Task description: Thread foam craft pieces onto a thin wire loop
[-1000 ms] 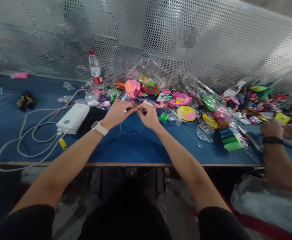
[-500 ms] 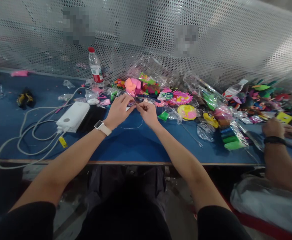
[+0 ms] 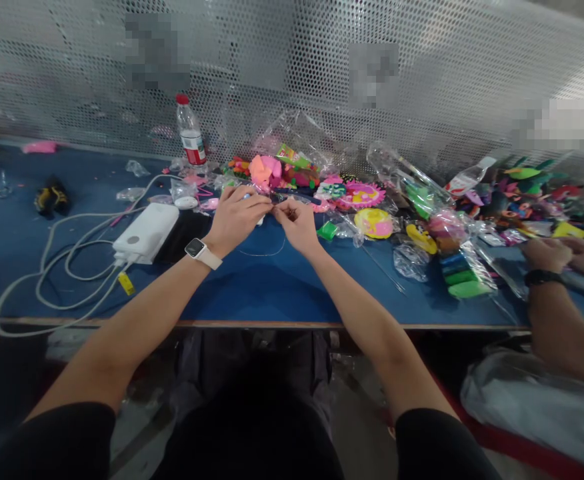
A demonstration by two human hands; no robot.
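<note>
My left hand [image 3: 237,219], with a white-banded watch [image 3: 195,249] on its wrist, is closed, its fingertips pressed together near those of my right hand. A small bluish-white bit [image 3: 247,196] shows between its fingers; what it belongs to is hidden. My right hand [image 3: 297,227] is pinched too, and what it grips is too small to name. Below both hands a thin pale thread [image 3: 262,255] curves over the blue tabletop [image 3: 267,293]. Just beyond the fingers lie a pink and orange soft piece [image 3: 265,172] and a dark strip-like thing.
Left of me are a white power bank [image 3: 147,233] with looped cables and a red-capped bottle [image 3: 191,133]. Colourful craft pieces and plastic wrappers line the back toward a perforated metal screen [image 3: 272,60]. At far right, a co-worker's hands [image 3: 547,255] work near a yellow piece [image 3: 569,230].
My left hand has turned, its fingers folding further over, and the bluish-white bit now shows. My right hand stays nearly in place. The co-worker's hands have shifted slightly.
</note>
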